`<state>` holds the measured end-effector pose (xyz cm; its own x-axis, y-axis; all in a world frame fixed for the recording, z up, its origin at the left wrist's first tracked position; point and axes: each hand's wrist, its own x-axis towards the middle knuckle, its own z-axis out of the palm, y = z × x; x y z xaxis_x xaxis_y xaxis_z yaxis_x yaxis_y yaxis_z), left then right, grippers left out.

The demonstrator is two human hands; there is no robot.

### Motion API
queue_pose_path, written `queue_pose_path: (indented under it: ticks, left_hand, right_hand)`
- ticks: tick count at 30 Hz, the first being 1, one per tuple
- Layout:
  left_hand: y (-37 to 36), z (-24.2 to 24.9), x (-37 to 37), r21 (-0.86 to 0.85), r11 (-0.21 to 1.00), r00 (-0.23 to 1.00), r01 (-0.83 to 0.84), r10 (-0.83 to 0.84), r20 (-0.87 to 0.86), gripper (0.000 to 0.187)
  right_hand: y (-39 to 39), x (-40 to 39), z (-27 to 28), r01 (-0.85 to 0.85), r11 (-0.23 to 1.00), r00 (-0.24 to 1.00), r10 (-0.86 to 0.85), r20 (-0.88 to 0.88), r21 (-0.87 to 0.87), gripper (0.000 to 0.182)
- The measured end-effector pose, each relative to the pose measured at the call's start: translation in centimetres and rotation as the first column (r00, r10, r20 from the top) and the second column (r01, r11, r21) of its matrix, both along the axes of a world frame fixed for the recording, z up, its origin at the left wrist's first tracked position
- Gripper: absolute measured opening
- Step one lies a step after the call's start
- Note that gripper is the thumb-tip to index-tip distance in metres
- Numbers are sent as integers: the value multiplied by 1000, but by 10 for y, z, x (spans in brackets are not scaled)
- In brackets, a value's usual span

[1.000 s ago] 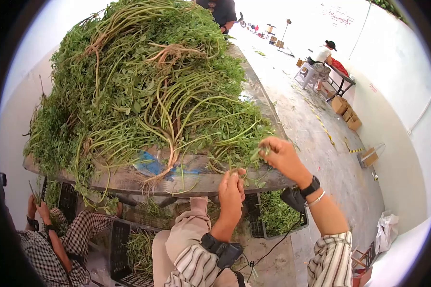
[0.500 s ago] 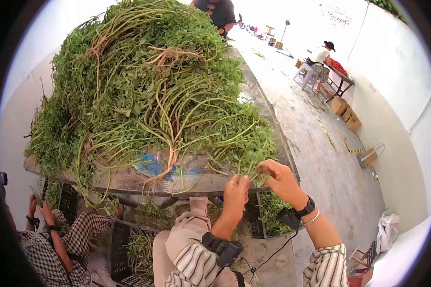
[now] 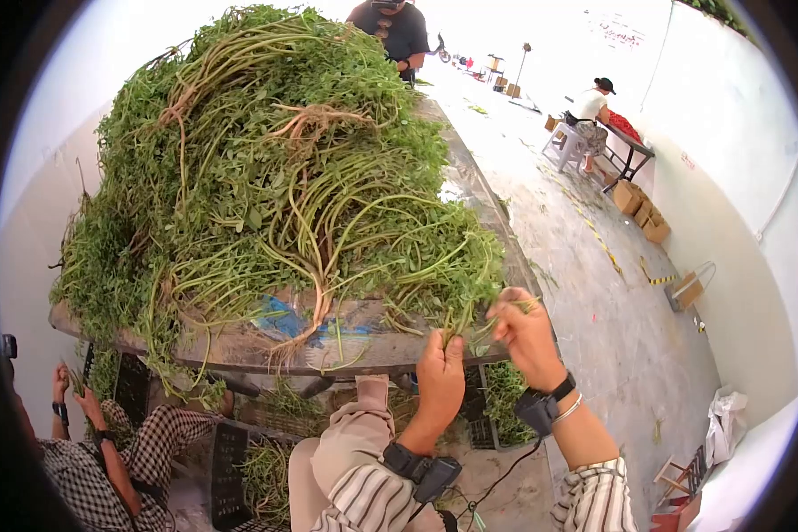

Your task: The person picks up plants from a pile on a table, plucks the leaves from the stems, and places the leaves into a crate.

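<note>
A large heap of leafy green plants (image 3: 266, 177) with long stems and pale roots covers most of the worn table (image 3: 390, 350). At the table's near right corner, my left hand (image 3: 441, 377) is closed round a few green stems (image 3: 452, 335), thumb uppermost, with their leafy ends toward the heap. Just to its right, my right hand (image 3: 525, 335) is raised with its fingers pinched, slightly blurred by motion. A thin green sprig (image 3: 528, 306) shows at its fingertips. One uprooted plant (image 3: 321, 301) lies with its roots near the front edge.
Black crates (image 3: 230, 470) with cut stems stand below the table, another crate (image 3: 504, 408) under its right corner. A co-worker in checked clothes (image 3: 106, 461) sits at left, another person (image 3: 395, 35) stands behind the heap. A cable (image 3: 505, 479) hangs from my right wrist.
My right hand has moved up and right, away from my left hand, with a bit of green in its fingers. My left hand stays on the stems, slightly lower.
</note>
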<state>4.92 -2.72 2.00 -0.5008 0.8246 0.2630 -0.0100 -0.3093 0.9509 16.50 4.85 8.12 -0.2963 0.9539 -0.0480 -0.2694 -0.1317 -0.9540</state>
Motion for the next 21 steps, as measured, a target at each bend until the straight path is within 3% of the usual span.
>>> queue_pose_path:
  ticks: [6, 12, 14, 20, 21]
  left_hand:
    - [-2, 2, -2, -4, 999, 998, 51, -51, 32, 20]
    - [-5, 8, -1, -3, 1000, 997, 22, -22, -76, 16]
    - [-7, 10, -2, -23, 999, 997, 41, -42, -72, 16]
    - [-5, 10, -2, 5, 1000, 994, 9, -9, -105, 15]
    - [-4, 8, -1, 23, 1000, 995, 2, 0, -105, 15]
  right_hand:
    - [20, 28, 4, 120, 993, 991, -119, -58, 7, 12]
    - [0, 9, 1, -194, 981, 964, 195, 181, -22, 22]
    - [-6, 0, 3, -209, 977, 966, 213, 147, -40, 21]
    - [-6, -7, 4, -236, 945, 940, 163, 301, 225, 16]
    - [-9, -8, 11, -237, 918, 881, 66, 468, 318, 15]
